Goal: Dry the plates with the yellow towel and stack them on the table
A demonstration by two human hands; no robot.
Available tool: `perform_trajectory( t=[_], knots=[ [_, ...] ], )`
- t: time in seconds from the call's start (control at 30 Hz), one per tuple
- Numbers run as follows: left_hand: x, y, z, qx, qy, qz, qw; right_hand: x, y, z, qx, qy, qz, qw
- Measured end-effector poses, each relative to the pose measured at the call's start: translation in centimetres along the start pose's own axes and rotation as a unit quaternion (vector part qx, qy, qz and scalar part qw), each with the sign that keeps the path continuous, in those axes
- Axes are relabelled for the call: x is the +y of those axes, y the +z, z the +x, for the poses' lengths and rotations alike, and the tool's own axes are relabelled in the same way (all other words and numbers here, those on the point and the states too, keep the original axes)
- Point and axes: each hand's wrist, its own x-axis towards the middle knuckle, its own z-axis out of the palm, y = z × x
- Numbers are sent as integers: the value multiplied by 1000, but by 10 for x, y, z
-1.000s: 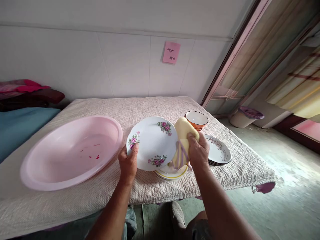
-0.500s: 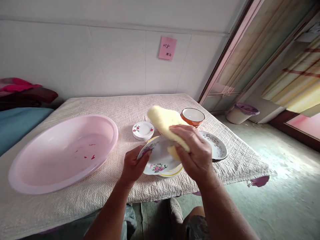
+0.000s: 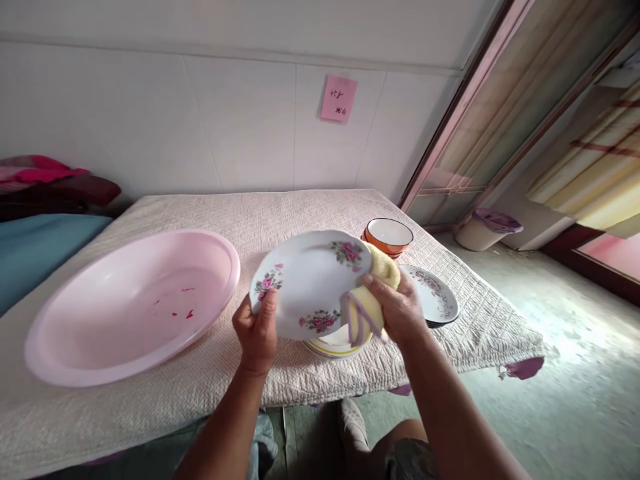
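Observation:
A white plate with pink rose sprays [image 3: 305,277] is held up between my two hands, its face turned toward me. My left hand [image 3: 257,330] pinches the plate's left edge, thumb on the face. At the right edge, my right hand [image 3: 400,307] grips a pale yellow cloth [image 3: 364,317] with a lilac border, pressed against the rim, thumb in front. Under the held plate sits a stack of yellow-rimmed plates [image 3: 337,348], mostly hidden. To the right lies a stack of dark-rimmed plates with a brown floral pattern [image 3: 440,297].
A large pink basin [image 3: 135,307] occupies the left of the quilted table cover [image 3: 280,387]. Orange bowls [image 3: 387,239] are stacked behind my right hand. A pink note [image 3: 338,99] is on the wall, and a waste bin [image 3: 485,230] stands on the floor at right.
The plate has been lifted and turned more toward me, now covering the small floral plates behind. My right hand and the cloth have moved from across its face to its right rim.

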Motion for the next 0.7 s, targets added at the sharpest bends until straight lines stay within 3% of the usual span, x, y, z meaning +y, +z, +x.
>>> perform_trajectory(
  t=[0.1, 0.23, 0.33, 0.47, 0.6, 0.7],
  knots=[
    [5, 16, -2, 90, -110, -136, 980, 14, 16, -7, 2, 74, 170, 983],
    [-2, 28, -6, 120, -194, -230, 946, 20, 37, -14, 22, 99, 261, 960],
    [-12, 25, -5, 135, -230, -237, 934, 26, 47, -19, 10, 136, 289, 948],
    [-10, 21, -1, 163, -225, -227, 933, 31, 65, -32, -20, 179, 318, 931],
    [2, 29, -7, 153, -243, -237, 928, 21, 76, -38, 17, 187, 323, 928],
    [-1, 36, -12, 89, -260, -276, 921, 12, 67, -28, 77, 161, 291, 940]
  ],
)
